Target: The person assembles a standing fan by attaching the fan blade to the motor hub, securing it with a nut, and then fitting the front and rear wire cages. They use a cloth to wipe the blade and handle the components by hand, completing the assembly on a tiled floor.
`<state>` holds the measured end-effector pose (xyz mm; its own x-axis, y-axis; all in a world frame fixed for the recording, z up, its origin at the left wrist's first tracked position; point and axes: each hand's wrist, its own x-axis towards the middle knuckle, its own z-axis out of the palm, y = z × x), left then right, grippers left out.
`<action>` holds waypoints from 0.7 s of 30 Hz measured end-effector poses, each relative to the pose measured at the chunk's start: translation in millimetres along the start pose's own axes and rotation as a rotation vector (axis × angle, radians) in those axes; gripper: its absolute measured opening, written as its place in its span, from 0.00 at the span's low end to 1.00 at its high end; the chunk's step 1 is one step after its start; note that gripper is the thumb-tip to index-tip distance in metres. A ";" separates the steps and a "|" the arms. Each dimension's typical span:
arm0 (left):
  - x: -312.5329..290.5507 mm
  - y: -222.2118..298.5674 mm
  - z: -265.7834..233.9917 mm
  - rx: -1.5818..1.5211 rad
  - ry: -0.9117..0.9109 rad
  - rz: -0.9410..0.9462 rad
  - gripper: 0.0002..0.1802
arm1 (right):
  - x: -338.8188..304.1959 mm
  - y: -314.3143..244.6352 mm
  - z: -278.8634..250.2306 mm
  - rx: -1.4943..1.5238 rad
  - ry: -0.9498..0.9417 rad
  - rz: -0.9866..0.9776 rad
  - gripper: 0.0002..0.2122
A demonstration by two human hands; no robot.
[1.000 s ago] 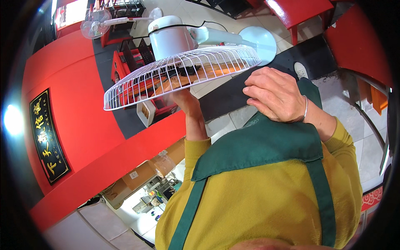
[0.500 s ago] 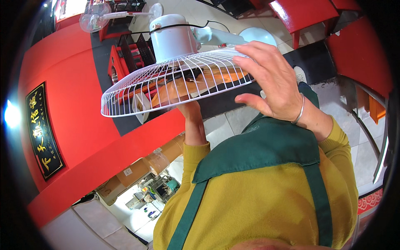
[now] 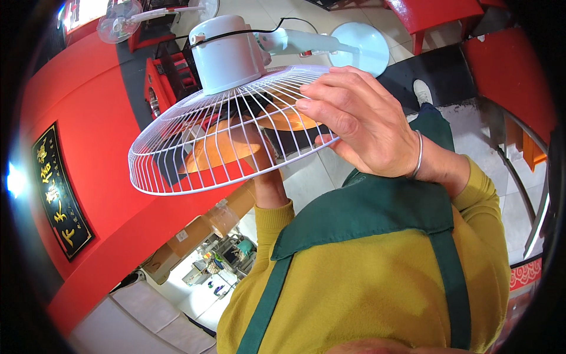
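Observation:
A pedestal fan with a pale blue motor housing (image 3: 227,56) fills the upper middle, its head tilted. Its white wire grille (image 3: 194,190) opens toward me, and orange blades (image 3: 218,147) show through the wires. My right hand (image 3: 368,121) grips the grille's right edge, fingers over the wires and thumb at the rim. My left hand (image 3: 263,156) reaches up inside the grille beside the blades. Wires and a blade cover its fingers, so what they hold cannot be made out. The fan's pole (image 3: 300,42) runs back to a round pale base (image 3: 365,50).
A black cord (image 3: 253,30) loops over the housing. Another fan (image 3: 119,22) stands at far left. Red tables (image 3: 433,20) are at the far right. A red counter wall (image 3: 82,118) with a black sign (image 3: 61,192) is on the left. Cardboard boxes (image 3: 186,236) stand below it.
My right hand has closed from a spread pose onto the grille's edge. The grille's left side has tipped lower, and the blades have shifted. My left hand stays inside the grille.

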<state>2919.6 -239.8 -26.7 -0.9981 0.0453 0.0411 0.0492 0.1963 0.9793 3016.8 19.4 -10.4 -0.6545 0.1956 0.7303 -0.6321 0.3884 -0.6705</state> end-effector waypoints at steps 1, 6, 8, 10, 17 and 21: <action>1.0 -0.1 1.7 0.022 0.041 0.015 0.24 | 0.0 1.6 0.6 0.001 0.011 -0.005 0.34; 1.1 4.8 6.1 -0.109 0.066 -0.034 0.20 | -0.1 3.2 2.0 0.012 0.018 -0.034 0.32; -0.5 6.0 6.6 -0.232 -0.012 -0.044 0.21 | -0.2 2.8 2.2 0.009 0.024 -0.042 0.32; 0.5 6.6 6.7 -0.256 -0.060 -0.011 0.21 | -0.3 2.8 2.7 0.014 0.030 -0.045 0.32; -6.0 11.3 5.8 -0.006 -0.142 0.111 0.23 | -2.1 0.2 3.3 0.051 0.037 -0.025 0.34; -6.6 13.2 5.0 -0.022 -0.176 0.101 0.24 | -3.2 -1.8 1.4 0.066 0.028 -0.009 0.33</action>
<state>2927.0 -232.7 -15.0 -0.9663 0.2347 0.1059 0.1459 0.1605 0.9762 3019.5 16.7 -11.7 -0.6376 0.2179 0.7389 -0.6643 0.3301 -0.6706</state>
